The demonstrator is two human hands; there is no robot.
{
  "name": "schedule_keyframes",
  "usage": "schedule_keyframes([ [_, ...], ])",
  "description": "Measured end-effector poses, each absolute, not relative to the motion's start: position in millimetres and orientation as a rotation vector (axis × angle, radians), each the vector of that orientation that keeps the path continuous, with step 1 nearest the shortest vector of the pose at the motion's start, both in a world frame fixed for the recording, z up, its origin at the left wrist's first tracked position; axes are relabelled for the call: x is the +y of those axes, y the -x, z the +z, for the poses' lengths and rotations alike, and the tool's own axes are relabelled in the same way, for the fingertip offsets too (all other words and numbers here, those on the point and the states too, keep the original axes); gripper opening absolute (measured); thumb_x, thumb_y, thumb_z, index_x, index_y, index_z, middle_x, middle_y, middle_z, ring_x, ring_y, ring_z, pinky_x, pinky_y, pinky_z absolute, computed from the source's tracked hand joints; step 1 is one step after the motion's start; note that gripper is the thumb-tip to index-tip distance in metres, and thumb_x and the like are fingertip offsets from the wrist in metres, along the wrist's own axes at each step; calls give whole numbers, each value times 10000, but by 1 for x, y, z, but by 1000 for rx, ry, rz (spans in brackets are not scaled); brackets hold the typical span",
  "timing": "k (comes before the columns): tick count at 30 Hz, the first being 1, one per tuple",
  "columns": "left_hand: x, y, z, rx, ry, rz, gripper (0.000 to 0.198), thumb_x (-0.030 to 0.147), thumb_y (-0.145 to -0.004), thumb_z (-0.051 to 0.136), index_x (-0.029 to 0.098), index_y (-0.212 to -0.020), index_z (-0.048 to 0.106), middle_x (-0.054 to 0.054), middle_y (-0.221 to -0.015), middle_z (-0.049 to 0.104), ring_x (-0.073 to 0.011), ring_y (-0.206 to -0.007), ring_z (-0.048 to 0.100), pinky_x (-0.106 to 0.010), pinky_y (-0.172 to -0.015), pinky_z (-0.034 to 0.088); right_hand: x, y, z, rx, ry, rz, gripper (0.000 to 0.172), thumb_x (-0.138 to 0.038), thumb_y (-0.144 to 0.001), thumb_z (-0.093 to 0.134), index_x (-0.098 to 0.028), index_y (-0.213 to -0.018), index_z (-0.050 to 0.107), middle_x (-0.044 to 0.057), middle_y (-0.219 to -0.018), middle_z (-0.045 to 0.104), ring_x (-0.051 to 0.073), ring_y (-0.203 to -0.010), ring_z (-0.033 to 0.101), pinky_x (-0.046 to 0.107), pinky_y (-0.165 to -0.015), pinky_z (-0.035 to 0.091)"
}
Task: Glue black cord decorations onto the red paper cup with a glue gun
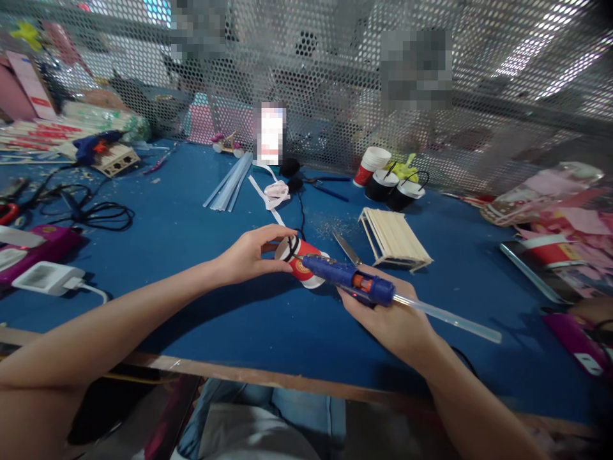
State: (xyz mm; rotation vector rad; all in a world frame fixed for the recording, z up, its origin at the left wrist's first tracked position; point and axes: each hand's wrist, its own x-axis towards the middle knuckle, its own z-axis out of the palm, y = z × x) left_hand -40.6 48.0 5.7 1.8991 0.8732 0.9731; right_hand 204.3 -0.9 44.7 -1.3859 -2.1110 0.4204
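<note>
My left hand (261, 254) is closed on a red and white paper cup (310, 276) that lies tilted on its side above the blue table. Black cord (292, 245) wraps round the cup near the end my fingers grip, and its tail runs back across the table. My right hand (390, 313) is wrapped round a blue hot glue gun (335, 273), with a clear glue stick (450, 317) sticking out of its back. The gun's nozzle points left at the cup, close to the cord; whether it touches cannot be told.
Behind the cup lie white ribbon (276, 193), loose glue sticks (228, 183) and pliers (330, 187). A craft-stick stand (396, 236) and a blade (345, 247) are right of it. Several paper cups (371, 166) stand at the back. Purple power strips (41, 249) and cables lie left.
</note>
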Motion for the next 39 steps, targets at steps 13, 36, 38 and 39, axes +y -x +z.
schedule_keyframes([
  [13, 46, 40, 8, 865, -1894, 976, 512, 252, -706, 695, 172, -1178, 514, -119, -1197, 524, -226, -1103, 544, -417, -961, 461, 0, -207, 44, -2130, 1390, 308, 32, -249, -758, 580, -222, -756, 562, -3, -685, 622, 152, -619, 606, 251, -572, 479],
  [36, 47, 41, 7, 898, -1914, 969, 523, 280, -706, 694, 179, -1186, 509, -119, -1207, 522, -227, -1104, 544, -426, -965, 456, -5, -204, 48, -2186, 1342, 376, 25, -198, -746, 568, -221, -742, 558, -20, -670, 617, 125, -578, 579, 229, -541, 445],
  [38, 47, 41, 6, 904, -1913, 968, 527, 287, -704, 696, 176, -1185, 510, -119, -1208, 522, -224, -1102, 546, -420, -966, 456, -5, -204, 48, -2189, 1339, 373, 19, -204, -752, 562, -222, -756, 557, -21, -667, 615, 123, -571, 575, 228, -537, 443],
  [39, 47, 41, 6, 907, -1911, 970, 530, 290, -701, 697, 177, -1184, 511, -117, -1209, 522, -223, -1101, 547, -416, -966, 457, -5, -204, 48, -2202, 1336, 373, 21, -205, -754, 558, -222, -744, 553, -22, -657, 609, 122, -565, 571, 228, -533, 441],
])
